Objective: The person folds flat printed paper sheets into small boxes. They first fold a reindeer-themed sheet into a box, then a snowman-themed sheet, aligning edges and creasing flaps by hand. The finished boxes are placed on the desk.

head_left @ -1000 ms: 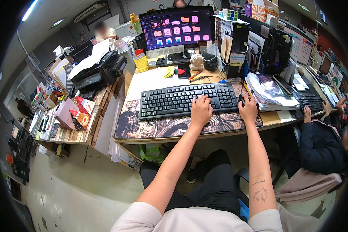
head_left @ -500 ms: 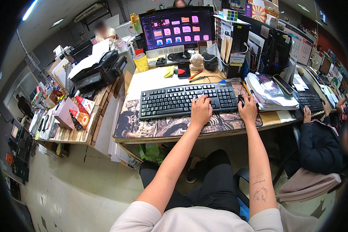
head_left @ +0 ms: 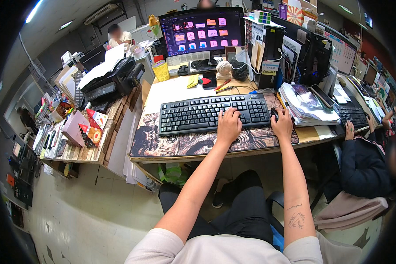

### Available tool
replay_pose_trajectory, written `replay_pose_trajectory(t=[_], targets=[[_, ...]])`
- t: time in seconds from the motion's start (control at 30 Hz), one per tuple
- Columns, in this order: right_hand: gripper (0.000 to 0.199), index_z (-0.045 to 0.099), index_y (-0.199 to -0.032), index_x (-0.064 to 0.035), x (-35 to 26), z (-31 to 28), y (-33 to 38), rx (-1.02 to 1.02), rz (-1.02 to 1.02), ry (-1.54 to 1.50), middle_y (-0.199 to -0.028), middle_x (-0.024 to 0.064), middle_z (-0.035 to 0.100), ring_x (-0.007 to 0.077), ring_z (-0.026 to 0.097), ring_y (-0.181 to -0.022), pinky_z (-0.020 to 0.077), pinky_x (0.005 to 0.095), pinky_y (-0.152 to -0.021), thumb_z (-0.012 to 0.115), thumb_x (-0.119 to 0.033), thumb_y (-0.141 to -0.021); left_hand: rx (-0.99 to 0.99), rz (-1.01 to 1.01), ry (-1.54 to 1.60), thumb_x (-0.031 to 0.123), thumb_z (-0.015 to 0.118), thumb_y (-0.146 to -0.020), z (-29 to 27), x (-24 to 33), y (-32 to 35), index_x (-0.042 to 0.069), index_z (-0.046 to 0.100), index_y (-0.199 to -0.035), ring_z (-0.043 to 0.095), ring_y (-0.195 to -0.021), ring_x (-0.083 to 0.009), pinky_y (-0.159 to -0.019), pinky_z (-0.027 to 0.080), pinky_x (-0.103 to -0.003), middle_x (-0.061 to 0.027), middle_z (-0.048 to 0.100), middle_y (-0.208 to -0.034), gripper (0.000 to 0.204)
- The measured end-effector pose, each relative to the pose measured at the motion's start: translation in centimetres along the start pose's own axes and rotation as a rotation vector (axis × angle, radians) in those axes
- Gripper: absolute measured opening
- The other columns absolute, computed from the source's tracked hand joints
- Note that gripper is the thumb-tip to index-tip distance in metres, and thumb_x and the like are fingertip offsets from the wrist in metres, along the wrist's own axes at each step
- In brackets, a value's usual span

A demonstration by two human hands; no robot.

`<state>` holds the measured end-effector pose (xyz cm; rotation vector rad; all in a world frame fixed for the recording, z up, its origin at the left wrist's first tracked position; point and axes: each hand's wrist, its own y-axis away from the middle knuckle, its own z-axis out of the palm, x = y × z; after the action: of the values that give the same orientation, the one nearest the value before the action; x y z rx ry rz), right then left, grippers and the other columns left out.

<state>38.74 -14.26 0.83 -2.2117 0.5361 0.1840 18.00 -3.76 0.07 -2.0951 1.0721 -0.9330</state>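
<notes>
My left hand (head_left: 229, 126) rests on the right part of a black keyboard (head_left: 189, 115), its fingers spread over the keys and holding nothing. To its right, my right hand (head_left: 282, 125) is curved over a dark computer mouse (head_left: 275, 115), most of which the hand and fingers hide. Keyboard and mouse lie on a desk mat (head_left: 171, 143) with a dark line-art print. Behind them stands a monitor (head_left: 202, 33) with rows of file and folder icons on a dark screen.
Papers and a phone (head_left: 322, 96) are piled right of the mouse. Behind the keyboard are a yellow cup (head_left: 161, 71), pens and a white fan-like item (head_left: 224, 69). A printer (head_left: 108, 83) stands left. A co-worker's sleeve (head_left: 365, 165) shows at right.
Both my hands stay in place on the keyboard and mouse. The seated person in the far background has raised a hand toward the head.
</notes>
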Motion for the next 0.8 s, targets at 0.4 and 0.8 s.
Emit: replay_pose_trajectory(t=[0.4, 0.8], targets=[[0.033, 0.062, -0.109, -0.0069, 0.01, 0.03, 0.01, 0.004, 0.0, -0.005, -0.103, 0.0184, 0.055, 0.0369, 0.058, -0.095, 0.0495, 0.0443, -0.08, 0.062, -0.02, -0.079, 0.004, 0.002, 0.002, 0.011, 0.056, -0.082, 0.18, -0.12, -0.02, 0.008, 0.061, -0.099, 0.052, -0.119, -0.0264, -0.104, 0.033, -0.053, -0.0085, 0.059, -0.113, 0.018], [0.033, 0.062, -0.109, -0.0073, -0.02, 0.03, 0.01, 0.008, 0.0, -0.002, -0.103, 0.0172, 0.054, 0.036, 0.058, -0.094, 0.0497, 0.044, -0.079, 0.062, -0.021, -0.079, 0.01, 0.006, 0.0, 0.011, 0.056, -0.082, 0.21, -0.14, 0.03, 0.008, 0.061, -0.1, 0.052, -0.12, -0.0275, -0.105, 0.032, -0.053, -0.0091, 0.06, -0.114, 0.018]])
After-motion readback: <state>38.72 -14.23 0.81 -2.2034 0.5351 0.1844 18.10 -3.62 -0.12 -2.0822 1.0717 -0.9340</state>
